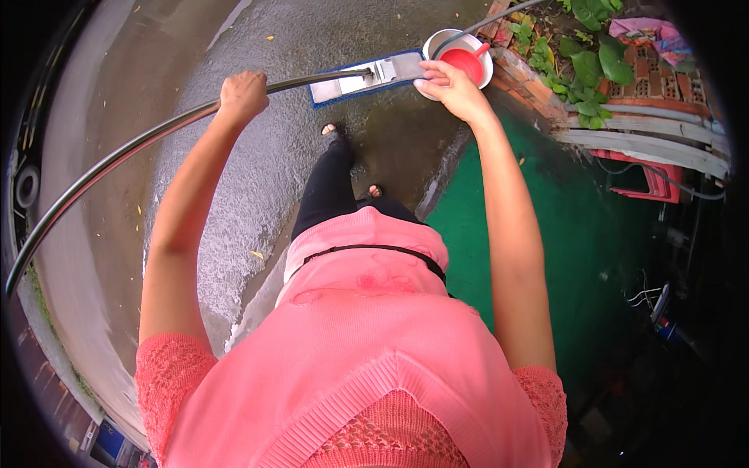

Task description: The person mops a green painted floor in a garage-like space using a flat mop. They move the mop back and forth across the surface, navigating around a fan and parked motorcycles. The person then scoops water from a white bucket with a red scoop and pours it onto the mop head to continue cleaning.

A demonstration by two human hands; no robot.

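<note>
Soft overcast daylight, no hard shadows, pale sheen on the wet pavement (pixel 234 156), saturated colours, sharp centre, strong fisheye bending, black vignette at the corners

Blue-edged mop head (pixel 367 78), red scoop (pixel 462 61), white bucket (pixel 437 39)

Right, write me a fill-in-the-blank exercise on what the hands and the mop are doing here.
1. The left hand grips the mop's long metal ____.
2. The right hand reaches to the rim of a white bucket that holds a ____ scoop.
3. The flat mop head has a ____ edge and lies on the wet pavement.
4. Right of the person's feet the ground is painted ____.

Missing words: handle; red; blue; green
</note>
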